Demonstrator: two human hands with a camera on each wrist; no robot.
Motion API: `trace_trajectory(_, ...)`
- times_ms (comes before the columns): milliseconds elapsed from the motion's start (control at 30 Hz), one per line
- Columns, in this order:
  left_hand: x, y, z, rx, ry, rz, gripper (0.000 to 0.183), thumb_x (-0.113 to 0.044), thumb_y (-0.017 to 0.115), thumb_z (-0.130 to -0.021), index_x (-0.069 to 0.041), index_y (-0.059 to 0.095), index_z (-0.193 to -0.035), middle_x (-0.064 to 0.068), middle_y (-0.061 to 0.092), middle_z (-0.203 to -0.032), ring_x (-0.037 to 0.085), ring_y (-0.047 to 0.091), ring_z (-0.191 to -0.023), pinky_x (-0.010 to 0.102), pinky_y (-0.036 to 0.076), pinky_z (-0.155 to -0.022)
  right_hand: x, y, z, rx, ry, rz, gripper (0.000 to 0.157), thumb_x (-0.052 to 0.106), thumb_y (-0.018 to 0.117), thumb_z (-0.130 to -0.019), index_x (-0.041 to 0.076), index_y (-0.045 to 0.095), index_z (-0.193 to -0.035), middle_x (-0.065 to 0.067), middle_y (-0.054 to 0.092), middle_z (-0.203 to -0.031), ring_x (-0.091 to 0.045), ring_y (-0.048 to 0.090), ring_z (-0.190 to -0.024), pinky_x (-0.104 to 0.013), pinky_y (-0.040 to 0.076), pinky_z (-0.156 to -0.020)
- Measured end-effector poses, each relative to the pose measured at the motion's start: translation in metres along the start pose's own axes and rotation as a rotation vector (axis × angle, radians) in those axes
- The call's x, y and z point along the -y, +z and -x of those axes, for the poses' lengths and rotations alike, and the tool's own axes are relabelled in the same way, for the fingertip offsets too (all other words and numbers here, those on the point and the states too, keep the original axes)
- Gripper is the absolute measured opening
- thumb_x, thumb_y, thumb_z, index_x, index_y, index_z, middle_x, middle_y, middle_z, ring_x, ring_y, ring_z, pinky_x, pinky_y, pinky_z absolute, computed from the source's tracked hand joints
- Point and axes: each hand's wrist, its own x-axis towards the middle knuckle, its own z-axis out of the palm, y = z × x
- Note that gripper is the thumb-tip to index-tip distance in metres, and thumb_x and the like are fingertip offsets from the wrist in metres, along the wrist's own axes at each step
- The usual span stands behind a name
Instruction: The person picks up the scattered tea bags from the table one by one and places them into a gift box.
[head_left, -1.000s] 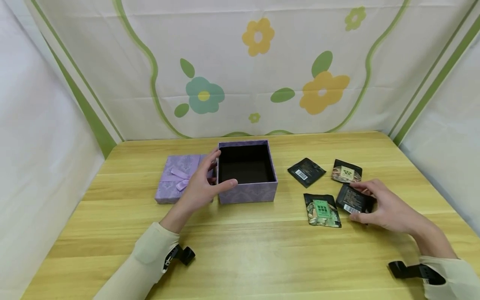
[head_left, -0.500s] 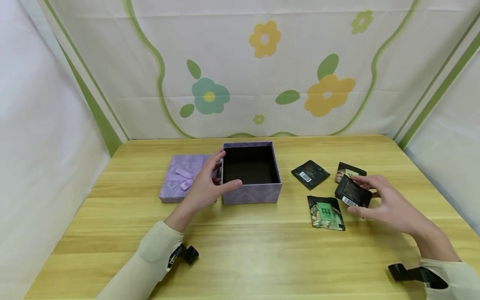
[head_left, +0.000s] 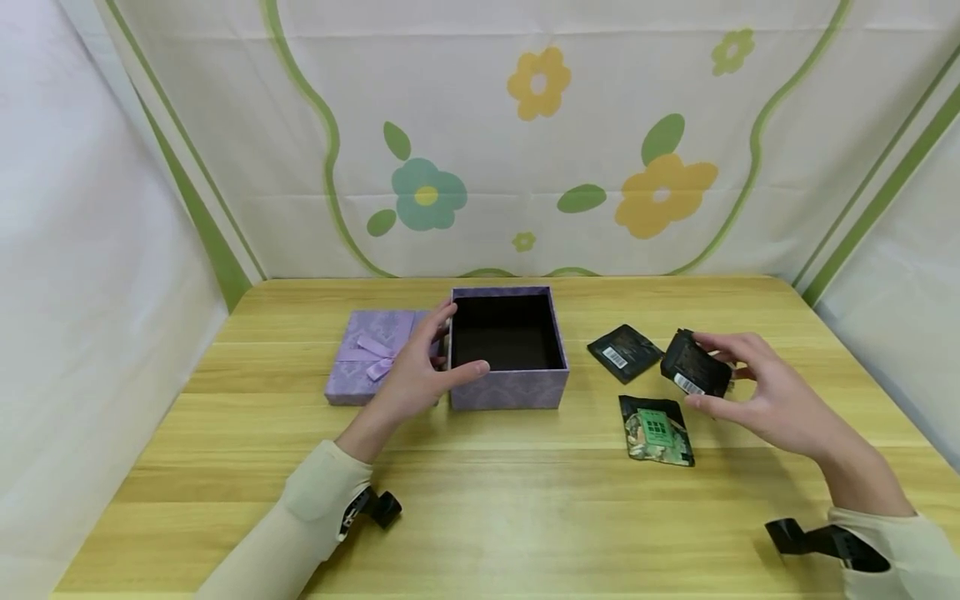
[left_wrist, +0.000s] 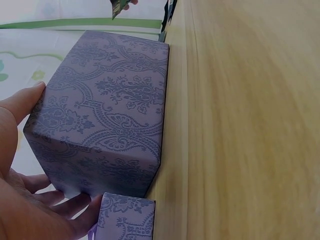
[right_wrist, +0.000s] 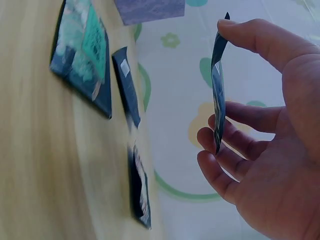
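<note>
My left hand (head_left: 416,379) grips the near left corner of a purple patterned gift box (head_left: 510,390), thumb at the front and fingers along its left side. The box stands uncovered, black inside. Between the thumb and fingers of my right hand (head_left: 787,408) is a black sachet (head_left: 693,367), barcode side up, held above the table. Two more sachets lie left of that hand: a barcode-up black sachet (head_left: 624,343) and a green-labelled sachet (head_left: 656,429). In the right wrist view another flat sachet (right_wrist: 141,190) lies on the table; the held one mostly hides it in the head view.
The box's purple lid (head_left: 352,383) with a ribbon bow lies left of the box, partly behind my left hand. A white floral curtain (head_left: 480,225) rises at the table's back edge, with white cloth on both sides. The wooden table (head_left: 510,500) stretches in front.
My right hand has lifted the black sachet off the table and moved it slightly left and back. My left hand keeps its hold on the box. The head view has shifted a little.
</note>
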Motion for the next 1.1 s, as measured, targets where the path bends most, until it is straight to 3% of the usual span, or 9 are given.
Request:
trace_trajectory(600,0.002,0.0,0.0,0.005,-0.009,-0.009,0.1,-0.048,0.082,-0.091,-0.034,0.022,-0.17,-0.005,0.02,-0.177,0.027,0.032,-0.16,0.055,0.043,-0.12,0.029,0.002,-0.015,-0.024,-0.031,-0.018,0.076,0.022,0.087,-0.09,0.011,0.053,-0.156,-0.013,0.054,-0.141,0.006,0.042,-0.116,-0.007,0.038,-0.09)
trace_trajectory(800,0.001,0.0,0.0,0.004,-0.008,-0.01,0.101,-0.05,0.082,-0.091,-0.035,0.022,-0.17,-0.009,0.017,-0.178,0.027,0.032,-0.16,0.055,0.044,-0.12,0.042,0.008,-0.03,-0.029,-0.064,-0.015,0.076,0.025,0.089,-0.089,0.011,0.054,-0.155,-0.012,0.057,-0.136,0.001,0.046,-0.113,-0.011,0.04,-0.091)
trace_trajectory(1100,0.003,0.0,-0.001,-0.002,0.011,0.002,0.1,-0.047,0.083,-0.091,-0.033,0.023,-0.17,-0.011,0.017,-0.177,0.026,0.03,-0.162,0.055,0.043,-0.121,0.056,0.015,-0.041,-0.021,-0.072,-0.033,0.072,0.026,0.086,-0.091,0.009,0.055,-0.154,-0.013,0.056,-0.137,-0.005,0.046,-0.109,-0.007,0.04,-0.087)
